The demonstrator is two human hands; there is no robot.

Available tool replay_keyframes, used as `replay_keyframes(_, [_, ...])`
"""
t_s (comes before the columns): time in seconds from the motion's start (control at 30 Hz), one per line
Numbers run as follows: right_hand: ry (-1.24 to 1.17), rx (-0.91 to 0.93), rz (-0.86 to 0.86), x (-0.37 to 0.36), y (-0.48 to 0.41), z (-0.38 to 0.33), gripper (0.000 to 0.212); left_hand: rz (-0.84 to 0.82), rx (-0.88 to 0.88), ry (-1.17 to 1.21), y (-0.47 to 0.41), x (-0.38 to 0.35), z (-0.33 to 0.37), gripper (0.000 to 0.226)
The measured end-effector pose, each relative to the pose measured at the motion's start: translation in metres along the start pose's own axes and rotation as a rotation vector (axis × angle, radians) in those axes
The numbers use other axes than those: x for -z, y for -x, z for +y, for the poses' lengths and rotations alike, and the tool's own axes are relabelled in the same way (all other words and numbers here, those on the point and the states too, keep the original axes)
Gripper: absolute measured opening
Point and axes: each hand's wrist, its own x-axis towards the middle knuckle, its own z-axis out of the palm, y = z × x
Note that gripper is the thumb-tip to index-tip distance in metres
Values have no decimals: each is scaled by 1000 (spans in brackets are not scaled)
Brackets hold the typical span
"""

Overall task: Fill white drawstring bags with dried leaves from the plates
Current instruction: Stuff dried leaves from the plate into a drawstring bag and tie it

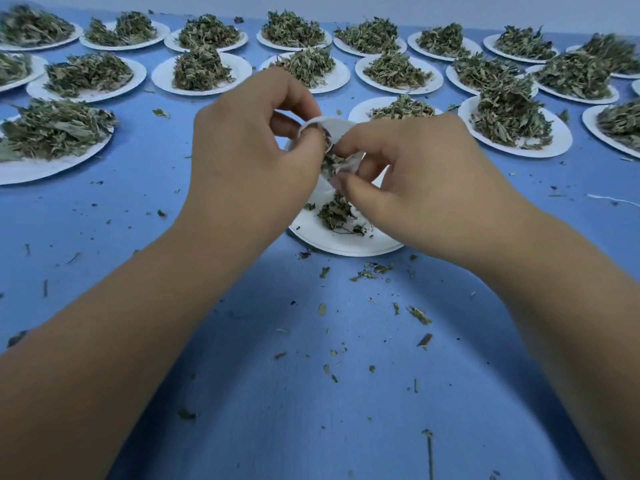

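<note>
Head view, looking down on two bare hands working close together above the middle of a blue tabletop [311, 358]. Fingers [313, 138] of the left hand [252, 150] are curled and pinch the rim of a small white bag [327, 120], holding its mouth open. The right hand [415, 174] has its fingers curled as well, pinching the bag's opposite side, with the fingertips at the mouth beside the dried leaves [329, 162] that show inside. Whether they also hold leaves cannot be told.

The bag hangs between the two hands, just above a white plate [346, 250], the one nearest the person. Only a small clump [337, 213] of leaves lies on that plate, right under the bag. Both forearms reach in from the near corners.

Loose crumbs [419, 315] of leaf are scattered over the tabletop around the plate and toward the near edge. Rows of other plates [242, 72], each heaped with dried leaves, fill the far half from the left edge to the right edge. A thin white thread [609, 200] lies near the right edge.
</note>
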Motion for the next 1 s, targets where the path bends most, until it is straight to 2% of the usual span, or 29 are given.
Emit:
replay_keyframes(0.13, [74,11,-67,0,0,-1,15,-28,39,-19,4,-8,-1,18])
replay_keyframes(0.27, [-65,-34,-115,6,3,0,10,-72,64,6,8,-15,3,28])
replay_keyframes(0.63, [-180,-44,-215,11,9,1,15,-141,43,44,11,-16,10,28])
replay_keyframes(0.8, [-140,-25,-204,12,13,3,6,-141,16,31,13,-18,7,18])
replay_keyframes(0.87, [-105,-41,-214,12,14,5,7,-143,25,33,13,-18,7,21])
replay_keyframes(1.0, [-202,-72,-229,14,17,11,7,-141,48,75,13,-16,9,32])
